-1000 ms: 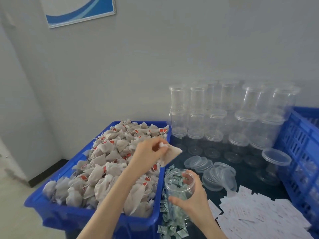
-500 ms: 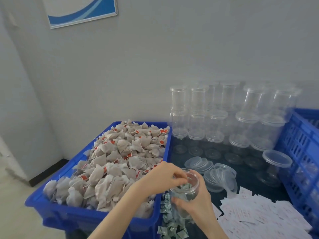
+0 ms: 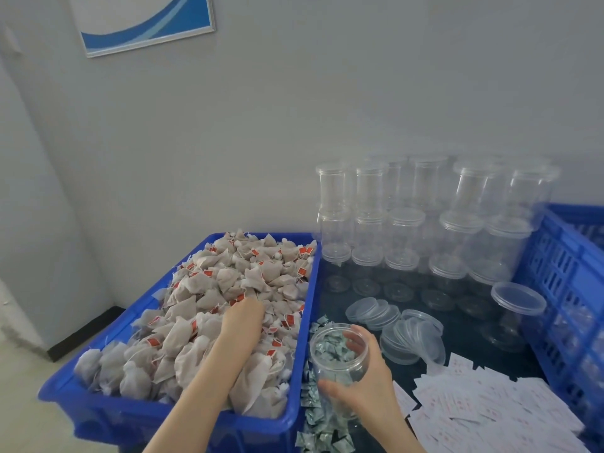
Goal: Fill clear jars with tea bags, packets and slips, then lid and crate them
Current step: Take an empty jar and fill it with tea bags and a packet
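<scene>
My right hand [image 3: 362,384] grips a clear open jar [image 3: 336,361] holding several green-and-white packets, tilted toward me over the dark table. My left hand [image 3: 242,318] reaches into the pile of beige tea bags with red tags [image 3: 228,289] that fills a blue bin [image 3: 183,416] on the left; its fingertips are buried among the bags, so I cannot see whether they hold one. Loose green packets [image 3: 320,433] lie beside the bin. White paper slips [image 3: 490,407] spread over the table at the lower right.
Stacked empty clear jars [image 3: 421,223] stand against the wall at the back. Loose clear lids [image 3: 395,325] lie in rows before them. A lidded jar [image 3: 516,308] stands next to a blue slatted crate [image 3: 568,276] at the right edge.
My left hand carried a tea bag to the jar's mouth, then went back left into the tea bag pile. The jar has stayed in my right hand.
</scene>
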`<state>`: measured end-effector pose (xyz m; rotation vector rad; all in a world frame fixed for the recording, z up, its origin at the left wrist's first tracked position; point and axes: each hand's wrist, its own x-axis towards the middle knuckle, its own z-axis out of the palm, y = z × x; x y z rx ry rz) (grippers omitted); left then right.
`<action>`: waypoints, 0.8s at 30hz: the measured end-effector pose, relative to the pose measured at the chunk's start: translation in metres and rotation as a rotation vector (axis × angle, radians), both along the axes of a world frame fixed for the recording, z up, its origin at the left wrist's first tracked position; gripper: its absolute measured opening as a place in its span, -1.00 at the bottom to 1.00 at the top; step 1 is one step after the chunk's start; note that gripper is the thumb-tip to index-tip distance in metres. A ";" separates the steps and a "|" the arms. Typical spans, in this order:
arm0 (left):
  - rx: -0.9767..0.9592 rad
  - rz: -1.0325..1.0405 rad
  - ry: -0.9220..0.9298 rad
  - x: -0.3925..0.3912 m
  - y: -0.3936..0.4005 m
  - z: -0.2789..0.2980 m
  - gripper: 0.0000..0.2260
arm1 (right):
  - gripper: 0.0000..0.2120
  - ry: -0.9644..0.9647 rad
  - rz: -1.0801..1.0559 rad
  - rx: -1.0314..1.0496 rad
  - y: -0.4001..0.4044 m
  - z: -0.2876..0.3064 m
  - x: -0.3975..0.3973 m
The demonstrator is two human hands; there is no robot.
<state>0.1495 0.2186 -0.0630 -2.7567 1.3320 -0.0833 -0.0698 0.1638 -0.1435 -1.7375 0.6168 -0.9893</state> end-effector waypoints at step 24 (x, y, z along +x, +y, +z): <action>-0.661 -0.390 0.136 -0.059 0.000 0.064 -0.80 | -0.18 0.001 0.008 0.021 0.000 0.002 0.000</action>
